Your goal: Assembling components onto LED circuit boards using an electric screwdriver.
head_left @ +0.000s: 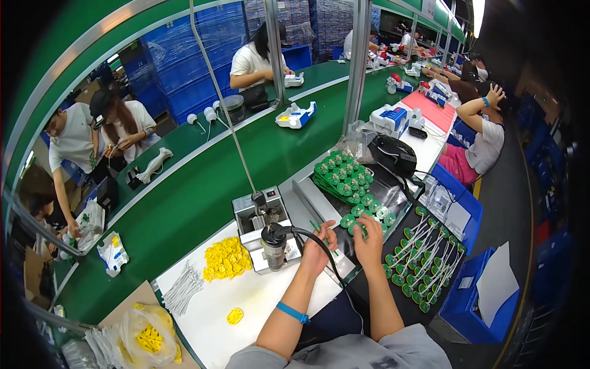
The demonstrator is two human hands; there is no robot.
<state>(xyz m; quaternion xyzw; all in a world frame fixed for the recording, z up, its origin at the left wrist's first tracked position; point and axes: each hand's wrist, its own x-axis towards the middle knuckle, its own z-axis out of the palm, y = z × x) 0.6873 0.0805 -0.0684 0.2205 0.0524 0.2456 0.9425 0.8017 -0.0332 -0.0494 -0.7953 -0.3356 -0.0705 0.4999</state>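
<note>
My left hand [316, 249] is closed around thin green strips [330, 245] whose ends stick out past the fingers. Just to its right, my right hand [369, 241] bends its fingers over a round green circuit board [349, 221], at the near edge of a group of such boards. Its fingertips are partly hidden. Beyond lies a stacked panel of round green boards [341, 175] with small metal parts on them. Left of my hands stands a grey metal machine [249, 222] with a dark cylindrical head [273, 246] and a black cable.
A pile of yellow plastic parts [227, 258], white sticks [183, 290] and one yellow ring [235, 316] lie on the white worktop. Boards with white wires [424, 261] fill the black mat at right. Blue bins [476, 295] stand beyond it. A green conveyor [203, 184] runs behind; people work around it.
</note>
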